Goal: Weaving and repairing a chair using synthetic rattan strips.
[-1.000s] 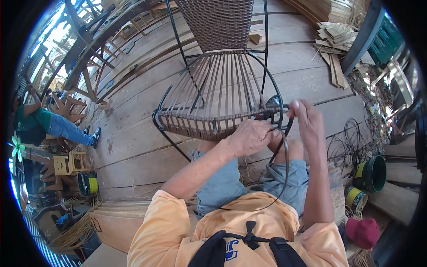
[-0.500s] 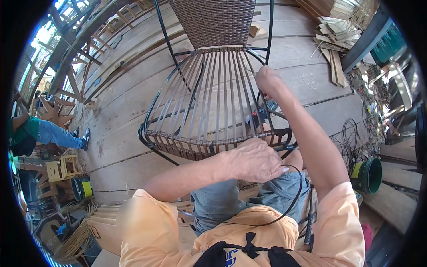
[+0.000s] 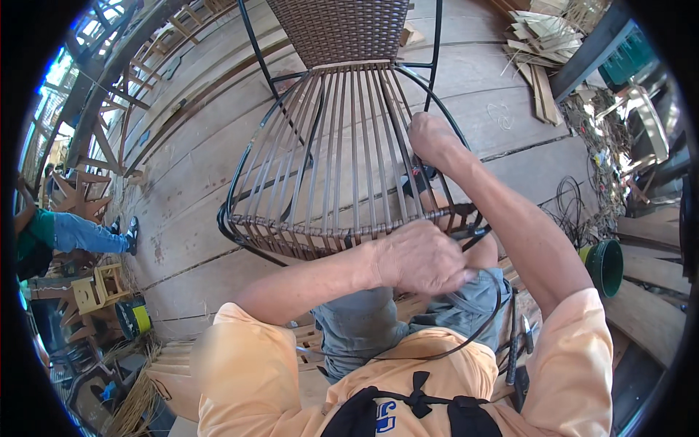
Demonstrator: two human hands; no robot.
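A chair with a dark metal frame stands in front of my knees. Its brown woven backrest [image 3: 342, 30] is at the far side, and long brown strands [image 3: 338, 146] run lengthwise across the seat to a wrapped front edge [image 3: 291, 234]. My left hand [image 3: 422, 258] is closed just before that edge, slightly blurred, with a loose brown weaving strand [image 3: 497, 306] at its fingers. From there the strand loops down across my lap. Over the seat's right side, my right hand [image 3: 431, 137] is curled closed against the outer strands; what its fingers hold is hidden.
Dark-handled tools [image 3: 512, 349] lie right of my lap. Farther right are a green bucket [image 3: 604, 268] and a tangle of dark strand [image 3: 575, 211]. Wood scraps [image 3: 542, 54] are piled at the far right. A person in jeans [image 3: 87, 233] is at the left, near a small wooden stool [image 3: 102, 288].
The view has shifted a little, so the chair sits farther left. My left hand has moved slightly right along the front edge; my right hand has come slightly nearer along the seat's side.
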